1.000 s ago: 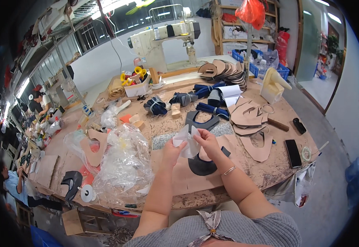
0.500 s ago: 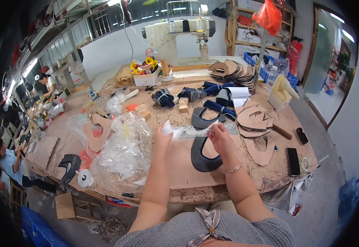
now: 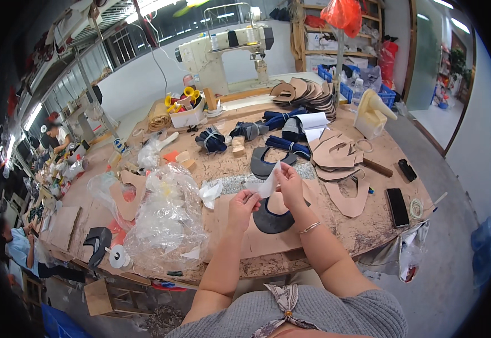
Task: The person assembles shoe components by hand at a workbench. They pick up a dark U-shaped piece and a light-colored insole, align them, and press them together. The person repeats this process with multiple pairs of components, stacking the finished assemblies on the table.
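Between my hands is a small white sheet of thin paper with faint printing. My right hand pinches its upper right corner, and the closed fingers of my left hand are at its lower left end. Below them a dark grey U-shaped shoe upper piece with navy inner edging lies on a tan board, partly hidden by my right hand. A similar grey piece rests just beyond. Crumpled white paper lies left of my hands.
Clear plastic bags cover the left of the table. Tan cut pieces, a hammer and a phone lie at right. Tied dark bundles sit farther back, before a sewing machine. Two people work at far left.
My left hand has let go of the crumpled white paper, now on the table, and moved right to the sheet in my right hand. The view has shifted slightly.
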`<action>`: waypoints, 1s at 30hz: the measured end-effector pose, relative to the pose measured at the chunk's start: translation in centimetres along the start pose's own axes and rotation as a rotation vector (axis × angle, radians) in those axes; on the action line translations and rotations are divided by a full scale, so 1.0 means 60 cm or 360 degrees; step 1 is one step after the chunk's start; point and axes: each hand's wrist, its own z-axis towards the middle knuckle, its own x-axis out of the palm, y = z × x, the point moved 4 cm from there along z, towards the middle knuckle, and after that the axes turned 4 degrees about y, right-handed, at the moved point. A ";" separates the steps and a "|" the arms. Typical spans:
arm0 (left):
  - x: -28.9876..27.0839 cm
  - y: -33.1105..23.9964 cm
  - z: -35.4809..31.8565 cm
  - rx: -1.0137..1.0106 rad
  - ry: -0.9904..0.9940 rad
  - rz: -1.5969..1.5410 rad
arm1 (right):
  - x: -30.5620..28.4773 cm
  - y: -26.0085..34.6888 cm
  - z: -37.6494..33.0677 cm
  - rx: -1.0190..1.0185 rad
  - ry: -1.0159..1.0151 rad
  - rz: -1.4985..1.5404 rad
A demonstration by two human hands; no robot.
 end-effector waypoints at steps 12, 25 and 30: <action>0.014 -0.019 -0.011 0.0239 -0.0289 0.0429 | 0.040 -0.011 -0.040 -0.0393 0.0374 -0.0595; -0.080 -0.186 -0.303 0.0263 0.0707 0.1368 | 0.037 0.009 -0.025 0.0147 0.0452 0.0171; -0.093 -0.177 -0.236 -0.0467 0.0227 0.1355 | 0.065 0.030 -0.074 0.0267 0.0696 0.0149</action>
